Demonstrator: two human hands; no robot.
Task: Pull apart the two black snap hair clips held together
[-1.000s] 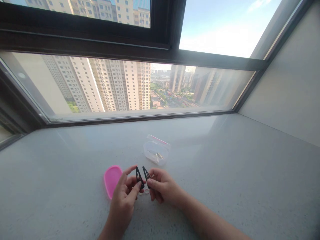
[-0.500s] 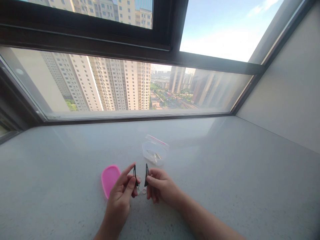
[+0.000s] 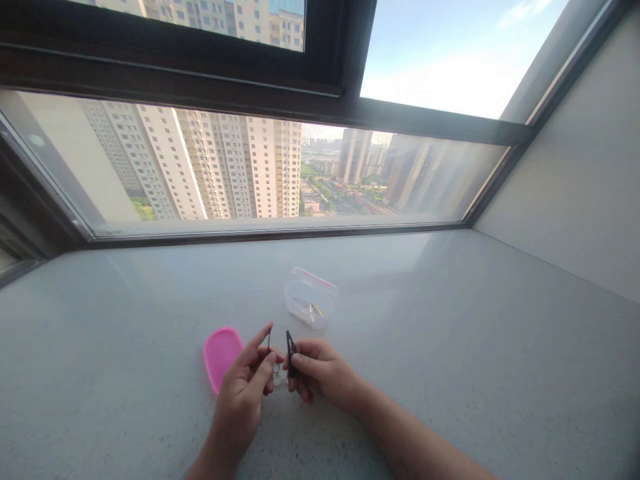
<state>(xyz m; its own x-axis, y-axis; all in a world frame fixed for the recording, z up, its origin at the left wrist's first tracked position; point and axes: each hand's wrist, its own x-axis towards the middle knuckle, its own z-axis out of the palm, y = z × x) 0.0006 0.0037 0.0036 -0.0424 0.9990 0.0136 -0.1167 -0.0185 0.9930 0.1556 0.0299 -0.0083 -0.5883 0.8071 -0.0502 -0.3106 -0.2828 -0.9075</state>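
Observation:
A thin black hair clip point(image 3: 269, 339) stands nearly upright in my left hand point(image 3: 243, 390), pinched between thumb and fingers and seen almost edge-on. Close to its right, my right hand point(image 3: 323, 368) grips another black hair clip point(image 3: 289, 347), a snap type with a pointed tip and a slot down the middle. A small gap separates the two clips. Beneath and between the hands lie several small pale rings point(image 3: 279, 377), partly covered by the fingers.
Left of my left hand lies a pink shallow tray point(image 3: 221, 353). Beyond the hands stands a clear plastic box point(image 3: 300, 312) with its lid raised and shiny metal clips point(image 3: 316, 311) inside. The speckled pale sill point(image 3: 450, 373) meets a dark window frame point(image 3: 280, 238).
The right-hand clip has moved slightly left and turned, its top leaning left and its slot showing more. The left-hand clip has turned more edge-on. Fingers of both hands have come closer together.

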